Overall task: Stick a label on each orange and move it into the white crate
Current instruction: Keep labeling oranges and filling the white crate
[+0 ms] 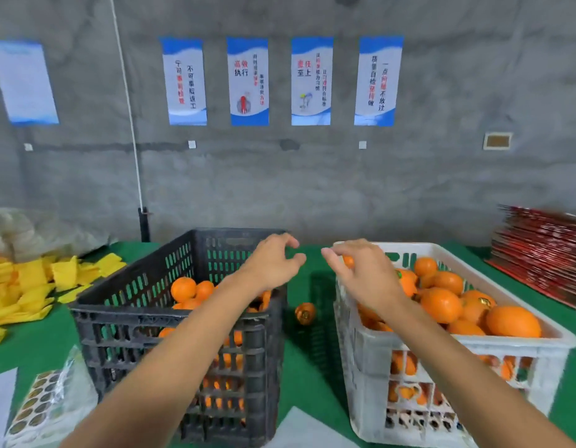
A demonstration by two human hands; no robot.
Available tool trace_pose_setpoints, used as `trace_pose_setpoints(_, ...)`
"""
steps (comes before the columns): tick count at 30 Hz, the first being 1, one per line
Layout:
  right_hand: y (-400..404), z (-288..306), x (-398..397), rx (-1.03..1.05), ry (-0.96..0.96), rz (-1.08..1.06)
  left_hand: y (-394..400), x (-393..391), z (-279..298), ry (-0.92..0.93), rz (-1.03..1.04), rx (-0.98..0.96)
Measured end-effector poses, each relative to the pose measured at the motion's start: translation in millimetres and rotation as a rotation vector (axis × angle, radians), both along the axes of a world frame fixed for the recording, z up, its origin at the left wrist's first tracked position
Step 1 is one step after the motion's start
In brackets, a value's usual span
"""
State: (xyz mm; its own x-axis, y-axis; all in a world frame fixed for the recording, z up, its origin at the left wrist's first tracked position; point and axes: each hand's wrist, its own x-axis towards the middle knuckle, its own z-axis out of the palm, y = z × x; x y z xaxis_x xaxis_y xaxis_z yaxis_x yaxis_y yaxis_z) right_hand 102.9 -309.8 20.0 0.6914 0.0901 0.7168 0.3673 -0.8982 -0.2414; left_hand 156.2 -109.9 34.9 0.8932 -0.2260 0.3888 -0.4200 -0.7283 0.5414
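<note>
Nearest me, at about seven o'clock on the green table (pixel 28 350), lay the label sheet (pixel 38 412) in its clear sleeve, handy, I judged, to the person's left. Past it stood two crates side by side: the black crate (pixel 170 321) at eleven o'clock, holding unlabelled fruit low down, and the white crate (pixel 474 347) at one o'clock, heaped nearly to its rim.

Both forearms reached out over them. The left hand (pixel 273 263) hung above the black crate's far corner, fingers loosely curled round nothing. The right hand (pixel 364 273) hovered over the white crate's near-left corner, fingers bent and spread; an orange (pixel 348 261) showed just behind its fingers, but I could not tell whether they gripped it.

The piled oranges (pixel 441 303) were bright and smooth, a few carrying small round stickers. One stray orange (pixel 305 313) sat in the gap between the crates, at twelve o'clock.

Beyond, yellow wrappers (pixel 31 286) lay at ten o'clock and stacked red cartons (pixel 545 257) at two.
</note>
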Motion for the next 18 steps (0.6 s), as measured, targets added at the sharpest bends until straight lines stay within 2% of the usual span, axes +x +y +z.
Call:
trace_pose_setpoints(2,42.2,-0.8,5.2,0.204,0.098,0.190,43.8,22.1,1.7,0.214,0.065,0.152)
trace_pose_setpoints(4,85.3,-1.6,12.3,0.261,0.196,0.277,83.4,35.8,-0.8,0.462,0.133,0.357)
trace_pose_setpoints(7,138.6,1.4,25.8,0.199,0.393,0.344,129.8,49.0,-16.5,0.832,0.183,0.557)
trace_pose_setpoints(9,160.1,1.5,34.7,0.046,0.528,0.290,159.6,59.0,-29.3,0.975,0.229,0.656)
trace_pose_setpoints(12,172.6,-2.5,45.8,-0.279,0.602,0.136,202.4,73.4,-39.6,1.069,0.281,0.661)
trace_pose_setpoints(16,176.1,-2.3,52.8,-0.352,0.607,0.118,219.7,95.2,-38.0,0.988,0.356,0.496)
trace_pose_setpoints(18,177.1,-3.0,55.5,-0.346,0.613,0.138,205.3,105.9,-37.8,0.941,0.318,0.566)
